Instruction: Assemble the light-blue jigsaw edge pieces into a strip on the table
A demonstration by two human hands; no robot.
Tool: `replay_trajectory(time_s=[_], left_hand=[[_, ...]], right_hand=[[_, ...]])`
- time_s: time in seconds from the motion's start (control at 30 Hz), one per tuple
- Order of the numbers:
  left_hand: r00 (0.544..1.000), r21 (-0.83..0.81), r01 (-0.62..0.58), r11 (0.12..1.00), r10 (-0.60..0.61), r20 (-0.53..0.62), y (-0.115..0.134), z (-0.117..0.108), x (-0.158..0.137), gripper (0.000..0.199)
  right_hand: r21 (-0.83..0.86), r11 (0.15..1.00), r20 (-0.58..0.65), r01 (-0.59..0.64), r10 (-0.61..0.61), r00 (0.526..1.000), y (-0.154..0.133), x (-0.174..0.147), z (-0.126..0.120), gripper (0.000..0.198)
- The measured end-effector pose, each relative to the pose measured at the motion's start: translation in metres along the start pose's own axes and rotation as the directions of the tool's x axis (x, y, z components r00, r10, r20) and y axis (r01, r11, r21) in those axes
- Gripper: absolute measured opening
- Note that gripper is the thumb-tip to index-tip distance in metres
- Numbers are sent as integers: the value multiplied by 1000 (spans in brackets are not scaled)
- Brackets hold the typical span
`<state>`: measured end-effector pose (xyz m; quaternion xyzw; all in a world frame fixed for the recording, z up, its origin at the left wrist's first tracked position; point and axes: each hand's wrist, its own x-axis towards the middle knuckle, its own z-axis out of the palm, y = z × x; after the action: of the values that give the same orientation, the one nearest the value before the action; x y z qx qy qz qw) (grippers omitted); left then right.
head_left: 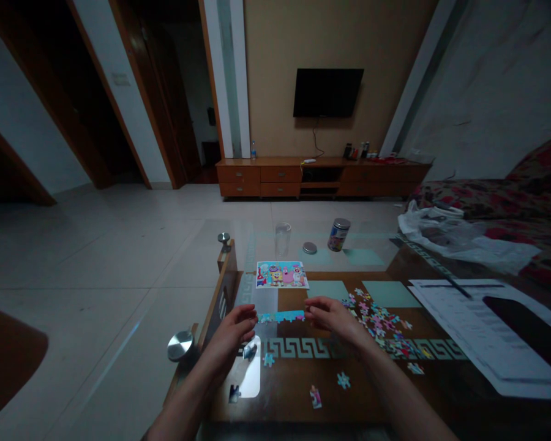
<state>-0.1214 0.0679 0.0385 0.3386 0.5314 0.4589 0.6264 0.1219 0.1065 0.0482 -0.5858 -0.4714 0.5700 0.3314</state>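
A short strip of joined jigsaw pieces (288,316), mostly light blue, lies on the glass table between my two hands. My left hand (232,335) is at the strip's left end, fingers apart and slightly bent. At the right end, my right hand (333,317) has its fingers loosely stretched; whether either hand touches the strip I cannot tell. Behind the strip lies a cartoon picture card (282,275). Single pieces sit nearer me: a blue one (269,359), a pale blue one (343,380), a pink one (315,397) and a dark one (234,393).
A heap of loose jigsaw pieces (381,321) spreads right of my right hand. Farther back stand a clear glass (283,239), a round lid (309,248) and a printed tin (338,235). Papers (468,343) and a plastic bag (463,239) lie at the right.
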Motion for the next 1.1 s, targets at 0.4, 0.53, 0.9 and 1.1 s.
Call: replay_trajectory(time_s=[0.4,0.53,0.9,1.1], left_hand=[[999,33,-41,999,41,14,-5,9,8,36],[999,50,-43,998,43,11,-4,9,6,36],[999,46,-6,999,5,31,1,12,-2,38],[999,130,-44,990,43,10,-4,8,2,39]], right_hand=[[-8,998,-16,59,-59,998,5,2,-6,13],[-14,998,-13,54,-54,998,5,2,-6,13],[24,1000,46,11,-12,999,11,3,1,11],[-18,1000,115,-11,13,993,5,-3,12,14]])
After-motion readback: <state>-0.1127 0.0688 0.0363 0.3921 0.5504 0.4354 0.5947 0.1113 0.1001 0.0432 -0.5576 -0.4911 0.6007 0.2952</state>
